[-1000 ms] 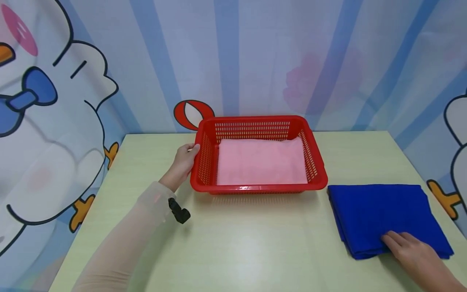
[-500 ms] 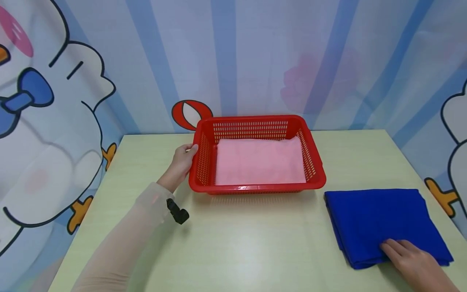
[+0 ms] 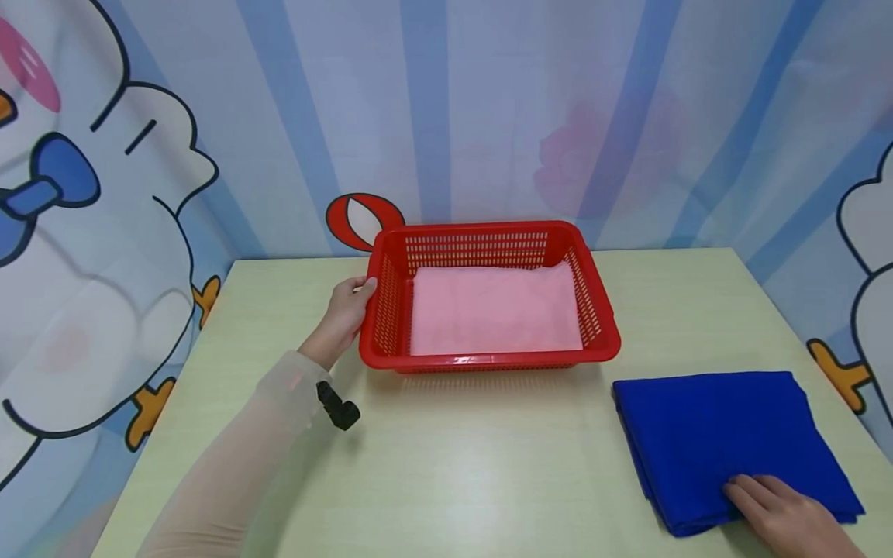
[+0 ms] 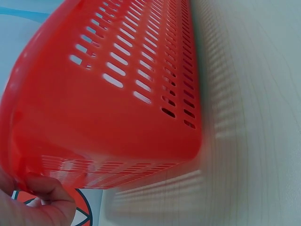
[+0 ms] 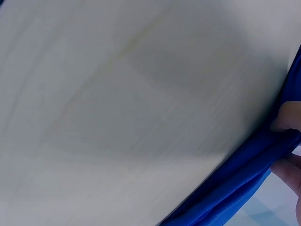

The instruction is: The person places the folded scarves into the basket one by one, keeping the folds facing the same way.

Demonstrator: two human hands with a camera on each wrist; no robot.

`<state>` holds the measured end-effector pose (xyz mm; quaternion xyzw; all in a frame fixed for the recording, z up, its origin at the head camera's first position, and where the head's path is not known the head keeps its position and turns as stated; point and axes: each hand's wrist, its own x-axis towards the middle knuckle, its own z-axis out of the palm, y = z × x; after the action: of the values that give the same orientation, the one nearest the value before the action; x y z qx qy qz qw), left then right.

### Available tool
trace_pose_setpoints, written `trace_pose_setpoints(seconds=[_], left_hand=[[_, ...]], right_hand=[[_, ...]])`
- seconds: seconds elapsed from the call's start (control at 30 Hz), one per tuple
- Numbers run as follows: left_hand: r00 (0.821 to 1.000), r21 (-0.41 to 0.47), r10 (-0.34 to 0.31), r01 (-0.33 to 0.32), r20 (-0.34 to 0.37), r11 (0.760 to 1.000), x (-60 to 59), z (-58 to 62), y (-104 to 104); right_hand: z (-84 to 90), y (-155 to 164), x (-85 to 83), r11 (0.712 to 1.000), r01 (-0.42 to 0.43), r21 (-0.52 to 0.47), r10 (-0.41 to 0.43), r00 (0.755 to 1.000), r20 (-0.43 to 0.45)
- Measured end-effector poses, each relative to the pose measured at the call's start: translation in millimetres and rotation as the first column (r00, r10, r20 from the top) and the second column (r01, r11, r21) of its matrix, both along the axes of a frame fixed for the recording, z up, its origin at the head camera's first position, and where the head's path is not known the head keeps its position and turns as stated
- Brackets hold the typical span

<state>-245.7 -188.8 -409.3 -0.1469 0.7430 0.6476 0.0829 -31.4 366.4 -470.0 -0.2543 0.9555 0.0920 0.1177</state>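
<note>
Red perforated plastic basket (image 3: 488,298), lined with a folded pale pink cloth (image 3: 495,308), sits at the middle of a pale wooden table (image 3: 446,465), toward its far edge. At its left rim the person's left hand (image 3: 342,318) curls its fingers on the basket's corner; the left wrist view shows a fingertip (image 4: 44,195) against the slotted wall. A folded deep-blue cloth (image 3: 725,442) lies well apart, at the table's right near edge. On its near corner rests the right hand (image 3: 784,515), fingers over the top and the thumb seemingly under the folded edges, a light pinch. Handled well, the stack would be gripped through all its layers so that the fold holds, with the basket steadied. Striped cartoon curtain (image 3: 488,116) hangs behind.
</note>
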Motion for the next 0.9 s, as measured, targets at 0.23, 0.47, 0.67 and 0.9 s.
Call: trace_pose_setpoints(seconds=[0.23, 0.47, 0.67, 0.9], left_hand=[[1.000, 0.009, -0.012, 0.012, -0.005, 1.000, 0.7, 0.4, -1], [1.000, 0.011, -0.012, 0.012, -0.001, 1.000, 0.9, 0.3, -1], [1.000, 0.007, -0.003, 0.003, 0.003, 1.000, 2.0, 2.0, 0], [1.000, 0.007, 0.007, -0.008, 0.018, 1.000, 1.4, 3.4, 1]], right_hand=[[0.3, -1, 6.1, 0.996, -0.070, -0.052, 0.065, 0.994, -0.088], [-4.7, -3, 11.5, 0.983, -0.154, -0.099, 0.132, 0.971, -0.202], [-10.2, -9, 15.9, 0.973, -0.190, -0.128, 0.152, 0.954, -0.258], [-11.1, -20, 18.0, 0.948, -0.264, -0.180, 0.176, 0.902, -0.395]])
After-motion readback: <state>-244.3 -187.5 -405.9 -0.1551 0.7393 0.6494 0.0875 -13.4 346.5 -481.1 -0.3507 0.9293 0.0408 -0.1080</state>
